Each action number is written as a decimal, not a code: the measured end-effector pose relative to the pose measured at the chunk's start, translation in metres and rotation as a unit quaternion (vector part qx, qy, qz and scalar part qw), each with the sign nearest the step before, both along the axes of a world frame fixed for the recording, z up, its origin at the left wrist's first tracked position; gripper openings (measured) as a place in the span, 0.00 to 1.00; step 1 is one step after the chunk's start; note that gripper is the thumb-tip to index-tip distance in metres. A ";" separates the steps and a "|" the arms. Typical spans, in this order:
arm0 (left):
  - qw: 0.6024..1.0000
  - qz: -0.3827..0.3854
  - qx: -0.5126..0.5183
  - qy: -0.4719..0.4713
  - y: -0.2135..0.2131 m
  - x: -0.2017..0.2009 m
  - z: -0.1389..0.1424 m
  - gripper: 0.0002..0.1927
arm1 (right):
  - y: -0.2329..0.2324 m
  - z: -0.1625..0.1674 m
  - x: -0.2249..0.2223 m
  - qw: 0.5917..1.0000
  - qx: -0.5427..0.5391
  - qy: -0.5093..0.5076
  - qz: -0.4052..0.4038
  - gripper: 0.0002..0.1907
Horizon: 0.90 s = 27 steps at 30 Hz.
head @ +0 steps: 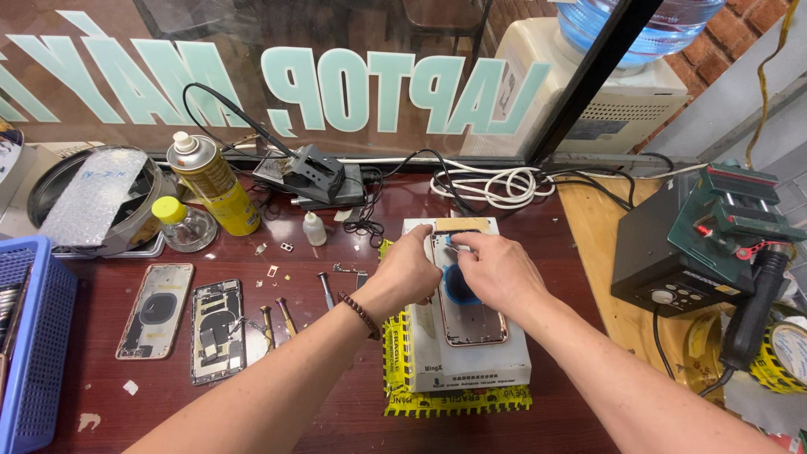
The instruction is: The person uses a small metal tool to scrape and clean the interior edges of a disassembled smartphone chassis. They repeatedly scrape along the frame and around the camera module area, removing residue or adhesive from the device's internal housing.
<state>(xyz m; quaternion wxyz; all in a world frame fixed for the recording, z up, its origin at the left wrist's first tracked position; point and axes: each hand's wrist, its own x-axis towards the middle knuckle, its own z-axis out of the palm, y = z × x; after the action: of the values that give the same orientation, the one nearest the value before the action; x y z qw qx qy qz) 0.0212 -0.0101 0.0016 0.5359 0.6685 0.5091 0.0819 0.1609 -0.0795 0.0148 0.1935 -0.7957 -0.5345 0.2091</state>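
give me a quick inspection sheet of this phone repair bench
surface: dark red wooden table, scuffed, with small screws and bits scattered
job's things: opened phone housing lying on a white heating pad, which sits on yellow tape strips
clutter: two phone shells, screwdrivers, yellow spray can, small bottle, blue basket
grippers: left hand steadies the housing's top edge; right hand pinches a small part there
cables: coiled white cable, black leads
surroundings: lettered glass window, water dispenser, black station box
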 end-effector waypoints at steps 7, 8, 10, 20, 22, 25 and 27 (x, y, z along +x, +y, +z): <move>1.000 -0.001 0.016 0.020 0.001 0.002 0.001 0.39 | 0.003 -0.001 0.000 0.999 -0.017 0.031 -0.022 0.21; 1.000 -0.002 0.012 0.021 0.001 0.002 0.001 0.39 | 0.003 -0.002 0.001 0.998 -0.034 0.040 -0.033 0.21; 1.000 -0.003 0.004 0.023 0.001 0.002 0.001 0.40 | 0.004 -0.005 0.003 0.999 -0.026 0.036 -0.023 0.21; 1.000 0.001 -0.001 0.017 -0.001 0.001 0.004 0.40 | 0.009 -0.008 0.005 0.997 -0.039 0.057 -0.021 0.19; 1.000 -0.001 0.001 0.020 -0.001 0.001 0.004 0.39 | 0.008 -0.007 0.002 0.999 -0.017 0.048 -0.020 0.19; 1.000 -0.002 0.004 0.006 -0.001 0.000 0.004 0.38 | 0.006 -0.006 -0.006 1.000 0.024 0.010 -0.012 0.18; 1.000 -0.002 0.008 0.011 0.000 0.001 0.003 0.37 | 0.005 -0.003 -0.010 0.999 0.015 -0.015 -0.024 0.18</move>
<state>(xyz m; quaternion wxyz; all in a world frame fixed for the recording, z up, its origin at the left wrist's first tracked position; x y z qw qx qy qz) 0.0218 -0.0105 0.0051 0.5246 0.6748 0.5133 0.0776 0.1514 -0.0749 0.0114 0.2020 -0.8082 -0.5216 0.1845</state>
